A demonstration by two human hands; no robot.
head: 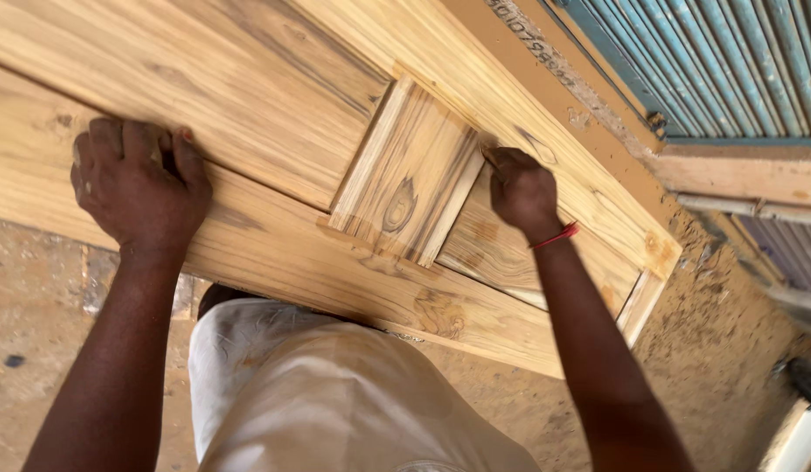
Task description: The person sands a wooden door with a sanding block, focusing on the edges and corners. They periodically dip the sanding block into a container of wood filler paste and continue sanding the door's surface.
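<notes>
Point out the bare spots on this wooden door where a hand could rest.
Bare: the long rail between the left hand and right hand, and the broad plank above the left hand. Crowded: the raised panel beside the right hand.

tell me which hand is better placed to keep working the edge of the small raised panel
Right. The right hand is already at the raised panel's edge, fingers curled there. The left hand rests flat farther off on the door.
</notes>
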